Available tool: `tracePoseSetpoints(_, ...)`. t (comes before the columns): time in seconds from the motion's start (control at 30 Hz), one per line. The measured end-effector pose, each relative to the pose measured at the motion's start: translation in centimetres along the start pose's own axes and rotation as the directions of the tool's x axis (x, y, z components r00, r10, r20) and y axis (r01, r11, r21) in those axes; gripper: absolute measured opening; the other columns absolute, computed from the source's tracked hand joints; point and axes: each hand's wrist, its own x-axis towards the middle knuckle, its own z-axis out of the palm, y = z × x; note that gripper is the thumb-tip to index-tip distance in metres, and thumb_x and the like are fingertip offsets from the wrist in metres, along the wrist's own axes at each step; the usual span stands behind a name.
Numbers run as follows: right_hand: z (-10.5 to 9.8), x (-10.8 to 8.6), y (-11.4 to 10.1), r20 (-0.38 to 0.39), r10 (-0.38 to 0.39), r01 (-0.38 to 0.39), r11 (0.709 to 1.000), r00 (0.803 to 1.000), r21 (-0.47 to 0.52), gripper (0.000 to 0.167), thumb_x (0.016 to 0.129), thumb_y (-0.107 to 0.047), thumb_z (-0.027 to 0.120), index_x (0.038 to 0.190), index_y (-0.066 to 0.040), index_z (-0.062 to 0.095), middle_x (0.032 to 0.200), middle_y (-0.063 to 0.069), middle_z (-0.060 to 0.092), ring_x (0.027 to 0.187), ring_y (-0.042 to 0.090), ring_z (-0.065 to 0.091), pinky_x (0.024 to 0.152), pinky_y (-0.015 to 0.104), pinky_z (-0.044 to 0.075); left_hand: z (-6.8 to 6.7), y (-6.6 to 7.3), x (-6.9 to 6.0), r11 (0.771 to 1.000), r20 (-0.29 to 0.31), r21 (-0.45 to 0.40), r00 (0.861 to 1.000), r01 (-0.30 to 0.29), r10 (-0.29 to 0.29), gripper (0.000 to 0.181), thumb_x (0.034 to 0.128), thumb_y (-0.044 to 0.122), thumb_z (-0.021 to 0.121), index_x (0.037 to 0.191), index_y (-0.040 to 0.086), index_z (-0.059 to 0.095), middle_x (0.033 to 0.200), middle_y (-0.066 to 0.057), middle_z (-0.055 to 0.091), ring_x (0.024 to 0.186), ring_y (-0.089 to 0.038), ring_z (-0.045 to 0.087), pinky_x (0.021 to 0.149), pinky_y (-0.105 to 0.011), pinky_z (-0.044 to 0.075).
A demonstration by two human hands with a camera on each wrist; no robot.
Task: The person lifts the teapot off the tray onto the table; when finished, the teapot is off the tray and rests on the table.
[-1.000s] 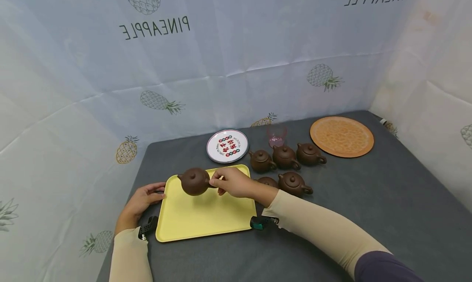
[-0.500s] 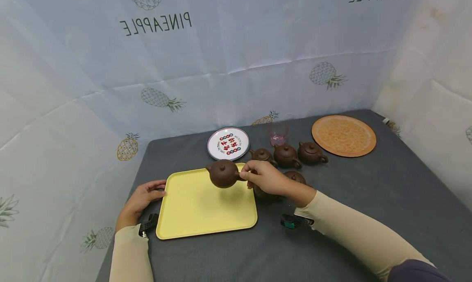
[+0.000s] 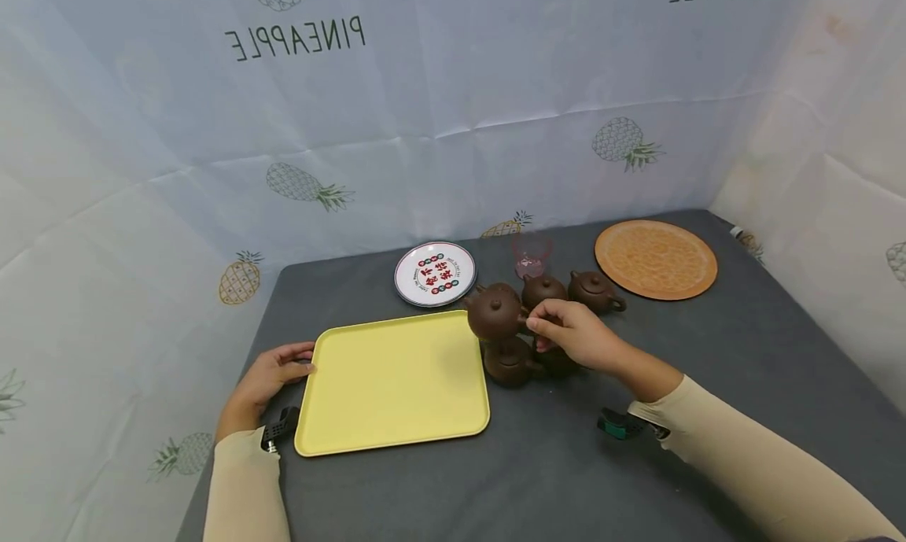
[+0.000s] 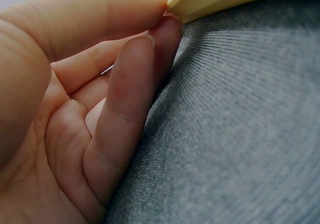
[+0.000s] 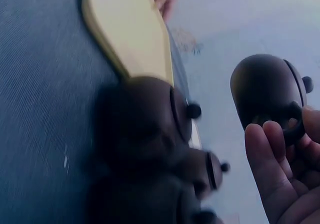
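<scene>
With its thumb and fingertips, my right hand [image 3: 583,337] grips the handle of a dark brown teapot [image 3: 494,310]. In the right wrist view this lidded teapot [image 5: 265,88] is lifted above several alike teapots. Just under it in the head view sits another brown teapot [image 3: 508,361], beyond the right edge of the yellow tray [image 3: 392,392]. A further one near the right hand is mostly hidden. My left hand [image 3: 263,378] is at the tray's left edge. The left wrist view shows the thumb and a finger [image 4: 165,33] pinching the tray's rim.
Behind the held teapot stand two brown teapots [image 3: 543,289] [image 3: 593,289] and a clear pinkish glass [image 3: 531,260]. A white plate [image 3: 433,273] with red characters lies behind the tray. An orange-brown round board [image 3: 656,259] is at the back right of the grey table [image 3: 396,495].
The right hand has carried the teapot from above the tray rightward and back, to over the group of teapots. My left hand has stayed at the tray's edge.
</scene>
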Motion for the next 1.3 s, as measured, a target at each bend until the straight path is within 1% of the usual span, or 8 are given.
tracePoseSetpoints(0.17, -2.4, -1.8, 0.8, -0.020, 0.017, -0.016, 1.000, 1.000, 0.016, 0.030, 0.102, -0.028, 0.054, 0.106, 0.001, 0.062, 0.090, 0.017, 0.063, 0.080, 0.023, 0.065, 0.076, 0.047, 0.053, -0.2, 0.1, 0.2, 1.000, 0.001, 0.013, 1.000, -0.002, 0.002, 0.061, 0.0895, 0.013, 0.072, 0.139, -0.010, 0.045, 0.116, -0.011, 0.062, 0.092, -0.008, 0.063, 0.075, -0.026, 0.052)
tracePoseSetpoints(0.33, -4.3, -3.6, 1.4, -0.050, 0.048, -0.047, 0.999, 0.998, 0.019, 0.029, 0.102, -0.024, 0.053, 0.108, 0.003, 0.060, 0.090, 0.014, 0.062, 0.083, 0.024, 0.064, 0.078, 0.041, 0.054, -0.3, 0.2, 0.2, 1.000, -0.004, 0.024, 1.000, 0.002, -0.002, 0.062, 0.0893, 0.013, 0.072, 0.139, -0.011, 0.044, 0.115, -0.010, 0.062, 0.092, -0.007, 0.063, 0.075, -0.026, 0.052)
tracePoseSetpoints(0.43, -5.1, -4.9, 1.8, -0.070, 0.069, -0.070, 0.997, 0.995, -0.008, 0.027, 0.103, -0.024, 0.052, 0.107, 0.002, 0.060, 0.090, 0.013, 0.063, 0.083, 0.023, 0.064, 0.077, 0.038, 0.054, -0.4, 0.2, 0.0, 1.000, -0.009, 0.018, 1.000, 0.011, -0.011, 0.062, 0.0890, 0.014, 0.072, 0.139, -0.009, 0.045, 0.116, -0.012, 0.062, 0.092, -0.008, 0.063, 0.075, -0.026, 0.052)
tracePoseSetpoints(0.53, -5.7, -6.0, 2.7, -0.098, 0.081, -0.085, 0.996, 0.992, -0.037, 0.026, 0.103, -0.024, 0.051, 0.105, 0.000, 0.061, 0.089, 0.014, 0.064, 0.081, 0.021, 0.065, 0.076, 0.040, 0.054, -0.4, 0.3, -0.3, 1.000, -0.002, 0.013, 1.000, 0.014, -0.014, 0.062, 0.0899, 0.014, 0.071, 0.140, -0.010, 0.043, 0.117, -0.013, 0.061, 0.092, -0.007, 0.063, 0.076, -0.026, 0.052)
tracePoseSetpoints(0.67, -6.7, -7.5, 3.8, -0.124, 0.106, -0.113, 0.992, 0.987, -0.058, 0.028, 0.103, -0.026, 0.051, 0.105, 0.001, 0.061, 0.091, 0.017, 0.064, 0.080, 0.019, 0.066, 0.075, 0.041, 0.054, -0.4, 0.4, -0.4, 1.000, 0.008, -0.009, 1.000, 0.019, -0.019, 0.062, 0.0905, 0.013, 0.071, 0.141, -0.010, 0.042, 0.117, -0.012, 0.061, 0.092, -0.008, 0.063, 0.075, -0.027, 0.053)
tracePoseSetpoints(0.8, -7.7, -8.9, 4.6, -0.130, 0.129, -0.140, 0.987, 0.983, -0.077, 0.029, 0.104, -0.025, 0.050, 0.106, 0.002, 0.060, 0.092, 0.019, 0.064, 0.081, 0.019, 0.066, 0.075, 0.038, 0.054, -0.4, 0.3, -0.3, 1.000, 0.012, -0.011, 1.000, 0.010, -0.010, 0.062, 0.0905, 0.012, 0.070, 0.141, -0.011, 0.042, 0.116, -0.011, 0.061, 0.091, -0.008, 0.063, 0.075, -0.027, 0.053)
tracePoseSetpoints(1.13, -8.9, -10.6, 6.7, -0.125, 0.197, -0.209, 0.974, 0.972, -0.089, 0.029, 0.104, -0.025, 0.050, 0.108, 0.002, 0.060, 0.089, 0.012, 0.065, 0.080, 0.017, 0.065, 0.073, 0.036, 0.053, -0.2, 0.3, -0.2, 1.000, 0.011, -0.011, 1.000, 0.015, -0.015, 0.062, 0.0906, 0.012, 0.070, 0.141, -0.010, 0.042, 0.118, -0.015, 0.060, 0.090, -0.008, 0.064, 0.074, -0.027, 0.053)
tracePoseSetpoints(1.3, -8.8, -10.9, 7.7, -0.118, 0.207, -0.217, 0.973, 0.971, -0.077, 0.031, 0.104, -0.025, 0.050, 0.107, 0.004, 0.061, 0.090, 0.015, 0.064, 0.079, 0.016, 0.065, 0.072, 0.036, 0.054, -0.1, 0.3, -0.1, 1.000, 0.008, -0.011, 1.000, 0.013, -0.013, 0.061, 0.0909, 0.011, 0.070, 0.141, -0.009, 0.042, 0.120, -0.017, 0.060, 0.089, -0.009, 0.064, 0.073, -0.027, 0.053)
